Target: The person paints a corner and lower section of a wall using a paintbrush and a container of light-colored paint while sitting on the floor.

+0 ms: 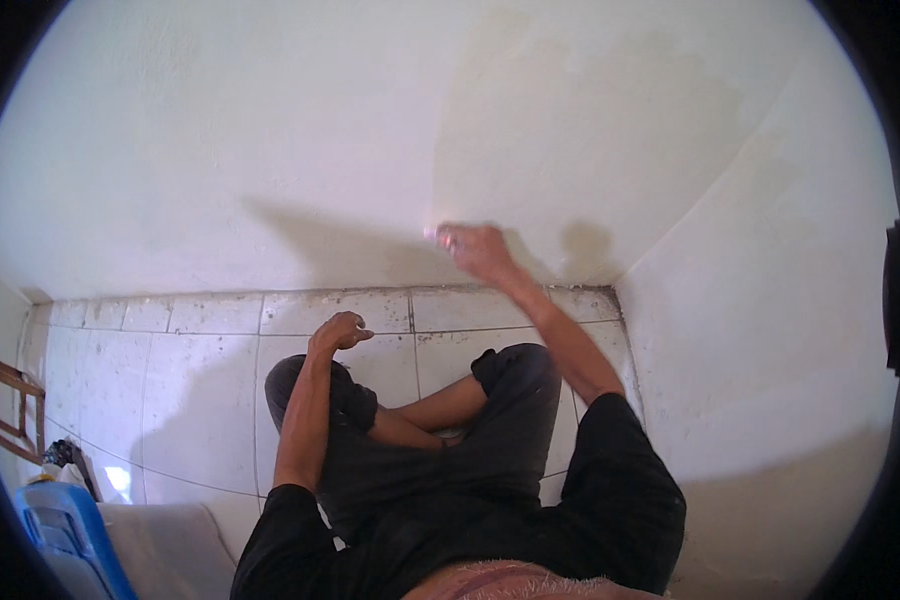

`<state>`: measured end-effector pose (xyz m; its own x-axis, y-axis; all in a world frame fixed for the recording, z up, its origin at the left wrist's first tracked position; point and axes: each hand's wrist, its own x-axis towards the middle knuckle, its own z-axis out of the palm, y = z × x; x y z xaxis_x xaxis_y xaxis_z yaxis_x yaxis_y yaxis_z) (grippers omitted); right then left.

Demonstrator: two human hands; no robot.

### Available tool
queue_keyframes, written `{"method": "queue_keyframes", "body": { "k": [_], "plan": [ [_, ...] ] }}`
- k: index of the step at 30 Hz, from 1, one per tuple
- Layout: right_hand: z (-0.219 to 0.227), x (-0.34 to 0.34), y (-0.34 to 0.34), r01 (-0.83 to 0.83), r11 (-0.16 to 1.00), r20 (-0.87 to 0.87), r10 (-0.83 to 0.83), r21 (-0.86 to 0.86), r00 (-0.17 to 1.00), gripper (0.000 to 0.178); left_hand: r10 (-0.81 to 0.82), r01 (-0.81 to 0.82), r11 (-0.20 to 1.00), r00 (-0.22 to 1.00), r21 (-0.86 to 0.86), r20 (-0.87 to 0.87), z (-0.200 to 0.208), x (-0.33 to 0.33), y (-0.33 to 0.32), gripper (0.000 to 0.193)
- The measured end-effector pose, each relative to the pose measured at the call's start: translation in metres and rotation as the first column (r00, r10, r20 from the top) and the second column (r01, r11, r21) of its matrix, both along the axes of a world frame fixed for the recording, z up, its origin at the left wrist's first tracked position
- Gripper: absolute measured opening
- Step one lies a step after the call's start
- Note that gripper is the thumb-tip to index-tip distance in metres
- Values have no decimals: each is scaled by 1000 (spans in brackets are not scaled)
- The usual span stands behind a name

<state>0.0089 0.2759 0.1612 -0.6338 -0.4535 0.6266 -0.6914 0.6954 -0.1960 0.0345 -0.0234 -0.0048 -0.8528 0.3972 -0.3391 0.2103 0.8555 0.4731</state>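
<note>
My right hand (480,252) is raised to the pale wall (300,110) in front of me, its fingers closed. A small whitish spot shows at the fingertips, too blurred to name. Just right of the fingers, the wall turns from white to a darker, damp-looking cream patch (560,120). Over my left knee hangs my left hand (342,330), holding nothing, its fingers loosely bent and thumb apart.
I sit cross-legged on white tiles (210,400) with dark specks along the wall's foot. A side wall (770,330) meets the front wall at right. Far left are a wooden frame (10,405), a dark plastic bag (62,455) and a blue-rimmed object (70,530).
</note>
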Motion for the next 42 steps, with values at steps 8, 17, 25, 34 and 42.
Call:
{"method": "queue_keyframes", "body": {
  "k": [8, 17, 25, 34, 42],
  "plan": [
    [243, 26, -28, -191, 912, -645, -97, -362, 758, 17, -18, 19, 999, 999, 32, -26, -4, 0, -7, 51],
    [52, 30, -6, 54, 997, -575, -81, -64, 814, 34, -34, 35, 999, 999, -18, 26, -10, -5, -15, 51],
    [-89, 49, 5, 61, 995, 71, -55, -75, 996, 8, 41, -64, 992, 979, 113, 198, -5, -1, 10, 39],
    [125, 4, -16, 103, 991, -188, -118, -89, 975, 19, 65, -90, 984, 985, 152, 162, -18, 0, -14, 36],
    [140, -14, -16, -81, 968, -791, -143, -236, 595, 10, 25, -32, 977, 999, 212, 40, -2, 5, -3, 36]
  ]
}}
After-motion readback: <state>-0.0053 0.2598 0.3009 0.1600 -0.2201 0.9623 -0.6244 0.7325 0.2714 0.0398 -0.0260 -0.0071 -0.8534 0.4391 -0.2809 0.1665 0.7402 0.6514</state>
